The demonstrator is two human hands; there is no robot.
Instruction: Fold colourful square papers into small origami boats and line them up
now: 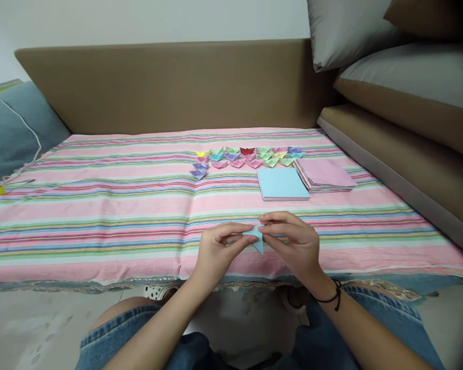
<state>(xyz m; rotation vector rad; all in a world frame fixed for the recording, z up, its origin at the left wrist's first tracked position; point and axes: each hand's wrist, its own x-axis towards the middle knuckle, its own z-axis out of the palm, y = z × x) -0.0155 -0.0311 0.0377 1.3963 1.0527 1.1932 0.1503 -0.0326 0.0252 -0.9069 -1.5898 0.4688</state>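
Note:
My left hand (216, 246) and my right hand (293, 241) meet over the near edge of the striped cloth (100, 205). Together they pinch a small folded light blue paper (256, 239), its point hanging down between them. Fingers of both hands are closed on the paper. Beyond it lies a stack of light blue paper squares (282, 183), and right of that a stack of pink squares (326, 174). Several small folded paper boats (247, 156) in mixed colours stand in rows farther back.
A brown sofa back (177, 85) rises behind the cloth. Cushions (405, 77) are piled at the right. A grey-blue cushion (11, 123) with a white cable (29, 128) lies at the left. My knees in denim shorts (111, 334) are below.

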